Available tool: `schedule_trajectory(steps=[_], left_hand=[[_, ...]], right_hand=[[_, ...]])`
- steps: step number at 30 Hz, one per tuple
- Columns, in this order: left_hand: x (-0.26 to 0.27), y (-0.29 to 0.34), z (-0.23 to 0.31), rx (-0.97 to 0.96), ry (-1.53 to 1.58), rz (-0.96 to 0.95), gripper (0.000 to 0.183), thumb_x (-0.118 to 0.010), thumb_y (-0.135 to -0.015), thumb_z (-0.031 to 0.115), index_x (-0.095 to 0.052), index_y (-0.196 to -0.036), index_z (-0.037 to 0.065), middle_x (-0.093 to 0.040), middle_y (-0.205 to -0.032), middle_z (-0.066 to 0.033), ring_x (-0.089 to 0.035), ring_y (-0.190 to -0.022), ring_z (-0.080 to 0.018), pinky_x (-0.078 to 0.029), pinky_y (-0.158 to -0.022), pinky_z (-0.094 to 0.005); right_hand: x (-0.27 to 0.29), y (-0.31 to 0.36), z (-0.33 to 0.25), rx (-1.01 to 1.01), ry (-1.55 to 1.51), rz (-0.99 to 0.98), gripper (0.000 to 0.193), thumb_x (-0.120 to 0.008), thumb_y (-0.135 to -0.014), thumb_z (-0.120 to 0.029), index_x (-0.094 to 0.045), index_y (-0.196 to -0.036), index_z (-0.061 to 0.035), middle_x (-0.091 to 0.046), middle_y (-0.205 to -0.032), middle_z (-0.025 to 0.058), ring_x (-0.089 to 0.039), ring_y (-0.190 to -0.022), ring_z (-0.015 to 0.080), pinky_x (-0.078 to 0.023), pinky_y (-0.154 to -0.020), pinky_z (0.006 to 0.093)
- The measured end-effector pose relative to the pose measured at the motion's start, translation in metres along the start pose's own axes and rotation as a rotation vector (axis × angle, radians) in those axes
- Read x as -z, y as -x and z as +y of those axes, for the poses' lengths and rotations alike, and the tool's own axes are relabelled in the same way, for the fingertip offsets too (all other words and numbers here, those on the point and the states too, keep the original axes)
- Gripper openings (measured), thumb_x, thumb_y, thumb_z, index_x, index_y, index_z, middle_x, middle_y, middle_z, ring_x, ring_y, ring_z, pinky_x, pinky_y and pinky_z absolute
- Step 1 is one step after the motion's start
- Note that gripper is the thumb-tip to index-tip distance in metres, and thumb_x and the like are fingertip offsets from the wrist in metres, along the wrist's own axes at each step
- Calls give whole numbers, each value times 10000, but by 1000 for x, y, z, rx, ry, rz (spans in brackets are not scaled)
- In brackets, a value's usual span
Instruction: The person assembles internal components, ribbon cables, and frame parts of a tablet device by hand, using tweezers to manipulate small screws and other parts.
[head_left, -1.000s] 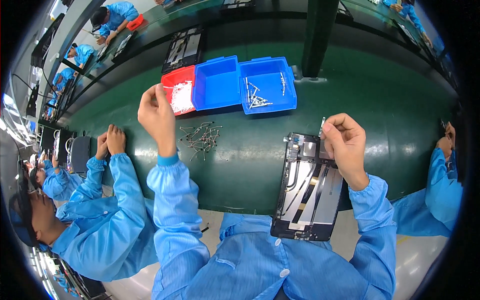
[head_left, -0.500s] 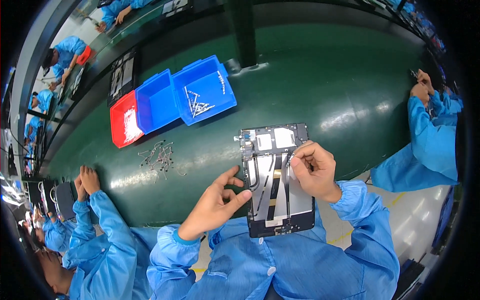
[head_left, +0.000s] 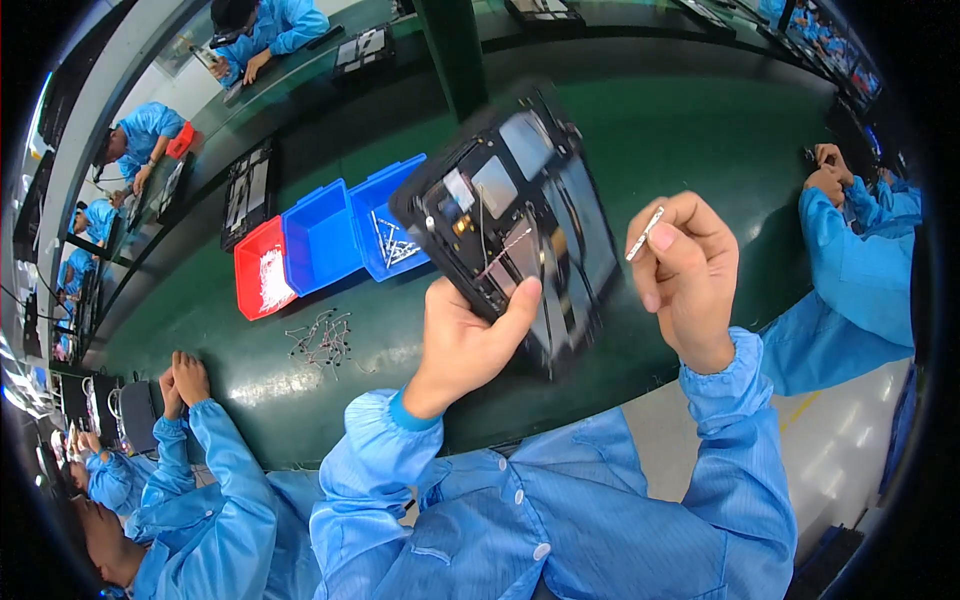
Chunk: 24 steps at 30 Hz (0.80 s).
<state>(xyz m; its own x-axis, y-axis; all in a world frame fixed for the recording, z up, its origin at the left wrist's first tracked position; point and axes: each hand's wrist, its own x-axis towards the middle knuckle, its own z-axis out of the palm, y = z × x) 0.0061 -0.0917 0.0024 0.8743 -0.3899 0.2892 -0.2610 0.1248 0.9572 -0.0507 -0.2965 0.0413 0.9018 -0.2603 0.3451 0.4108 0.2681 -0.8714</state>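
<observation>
Raised above the green table (head_left: 700, 150), the opened tablet chassis (head_left: 510, 215) tilts with its long axis running upper-left to lower-right, gripped at its lower edge by the left hand (head_left: 465, 340), while beside it the right hand (head_left: 690, 270) pinches a thin silvery strip (head_left: 645, 233).

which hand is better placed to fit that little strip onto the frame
Right, probably. The right hand already pinches the strip beside the frame, while the left hand is busy holding that frame up.
</observation>
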Motion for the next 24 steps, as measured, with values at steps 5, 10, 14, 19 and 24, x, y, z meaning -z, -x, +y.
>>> schedule_trajectory(steps=[5,10,14,19,24], left_hand=[[-6,-20,-28,-627,-654,256,216,-743,-742,-21,-694,-952,-17,-696,-859,-135,-690,-636,-258,-536,-562,-321],[-7,-17,-34,-712,-632,270,363,-763,-654,-13,-675,-1004,21,-648,-854,-103,-649,-645,-258,-524,-518,-343],[-7,-14,-33,-701,-681,279,372,-773,-653,2,-674,-1011,18,-654,-860,-99,-656,-660,-249,-521,-508,-333],[-5,-13,-31,-713,-719,291,360,-787,-690,34,-672,-1029,-3,-671,-901,-112,-667,-685,-248,-531,-520,-332],[-5,-11,-32,-671,-690,257,378,-782,-729,43,-666,-1082,-28,-696,-1038,-162,-704,-771,-275,-563,-580,-333]], right_hand=[[-31,-25,-11,-68,-154,-236,46,-618,-935,-42,-611,-929,3,-625,-880,44,-549,-673,49,-425,-570,206],[-57,-26,-1,-72,-119,-334,26,-620,-912,8,-599,-913,23,-572,-956,40,-568,-860,79,-485,-771,251],[-57,-26,4,-64,-67,-318,24,-613,-906,13,-592,-905,24,-561,-970,46,-556,-853,79,-483,-768,251],[-55,-31,4,-37,-58,-348,21,-607,-895,22,-588,-894,31,-560,-963,55,-556,-858,85,-482,-768,251],[-54,-32,0,-83,-49,-346,37,-620,-887,19,-588,-878,33,-556,-961,63,-561,-858,94,-485,-776,253]])
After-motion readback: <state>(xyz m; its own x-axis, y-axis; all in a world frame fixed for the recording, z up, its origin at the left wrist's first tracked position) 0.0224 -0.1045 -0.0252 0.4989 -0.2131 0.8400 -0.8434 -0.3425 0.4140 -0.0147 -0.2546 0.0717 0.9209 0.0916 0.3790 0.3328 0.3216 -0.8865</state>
